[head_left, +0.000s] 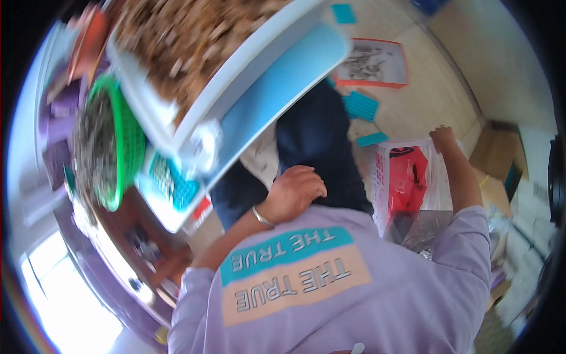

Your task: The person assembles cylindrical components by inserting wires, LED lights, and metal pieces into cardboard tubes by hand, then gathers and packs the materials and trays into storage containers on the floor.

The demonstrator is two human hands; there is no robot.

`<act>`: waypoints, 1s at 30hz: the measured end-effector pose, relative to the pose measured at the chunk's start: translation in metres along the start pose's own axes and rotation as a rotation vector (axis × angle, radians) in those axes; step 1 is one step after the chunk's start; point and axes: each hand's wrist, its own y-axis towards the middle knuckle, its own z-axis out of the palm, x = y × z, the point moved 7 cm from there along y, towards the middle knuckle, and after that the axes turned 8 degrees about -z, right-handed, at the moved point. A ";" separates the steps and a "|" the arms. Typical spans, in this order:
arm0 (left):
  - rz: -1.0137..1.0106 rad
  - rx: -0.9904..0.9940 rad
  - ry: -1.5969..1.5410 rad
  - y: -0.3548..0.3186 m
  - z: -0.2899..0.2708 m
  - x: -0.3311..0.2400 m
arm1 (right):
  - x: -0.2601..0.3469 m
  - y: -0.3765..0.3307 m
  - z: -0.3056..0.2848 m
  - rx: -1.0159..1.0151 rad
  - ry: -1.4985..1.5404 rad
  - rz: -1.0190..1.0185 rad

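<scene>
My left hand (296,192), with a silver bangle at its wrist, lies over my lap. Its fingers curl inward and hide whatever may be under them. Out to the right, my right hand (443,139) is by the far corner of a pink-and-white basket (380,177). Its fingertips are slightly apart, and nothing shows between them. In that basket are clear plastic and a red package (408,177). Ahead of my lap stands a pale-blue table (283,88). It bears a large white tray (236,76) heaped with small brown pieces (183,41).
A green basket (127,141) of greyish sticks stands at the left. A crumpled clear bag (206,144) and a teal mat (174,182) lie at the table's near end. On the floor are a red-edged box (372,62) and teal pieces (361,106). Cardboard boxes (498,150) sit far right.
</scene>
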 end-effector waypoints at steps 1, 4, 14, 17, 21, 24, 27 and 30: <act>-0.095 0.033 -0.069 -0.017 -0.001 0.008 | -0.004 0.002 -0.011 0.177 -0.079 0.128; -0.379 -0.063 -0.165 -0.078 -0.011 0.056 | 0.016 0.029 -0.101 -0.166 -0.052 0.178; -1.053 -1.007 0.389 -0.336 -0.079 0.093 | 0.389 0.061 -0.319 -0.421 0.256 -0.858; -1.196 -1.155 0.448 -0.371 -0.081 0.090 | 0.437 0.133 -0.285 -0.066 0.119 -0.748; -1.242 -1.161 0.322 -0.377 -0.076 0.106 | 0.440 0.242 -0.233 -0.695 -0.006 -0.692; -1.303 -1.171 0.243 -0.388 -0.080 0.103 | 0.468 0.257 -0.228 -0.628 0.000 -0.757; -1.310 -1.182 0.289 -0.392 -0.091 0.102 | 0.479 0.287 -0.222 -0.568 0.007 -0.785; -1.337 -1.209 0.271 -0.399 -0.090 0.108 | 0.492 0.306 -0.210 -0.504 0.026 -0.820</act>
